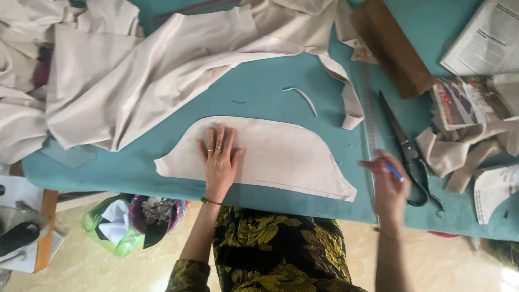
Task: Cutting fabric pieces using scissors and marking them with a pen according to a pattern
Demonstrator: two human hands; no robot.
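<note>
**Beige curved fabric piece cut out and pinned flat by one hand, pen at the ruler**

Beige cut piece is the landmark: a curved, half-moon shape lying flat on the teal table cover, its straight edge toward the person. It looks fully cut free, edges clean, with a faint drawn line along the near edge; whether more marking is left I can only judge as likely, since a pen is in hand.

Nearest, below the piece past the table edge: green plastic bag with scraps, on the floor at lower left.

On the piece: left hand lies flat, fingers spread, palm down on its left half. Open grip, pressing, holding nothing.

Just right of the piece's right tip: right hand, blurred, fingers closed around a blue pen. It sits on or at a clear ruler running away from the person; contact cannot be told for sure.

Right of the ruler: black scissors lying unused, touching no hand. Beyond them, beige offcuts and printed papers.

Just beyond the piece: thin fabric sliver, loose strip.

Farthest: large beige cloth bunched across the far left, uncut remainder by the look of it; brown block at far right.
</note>
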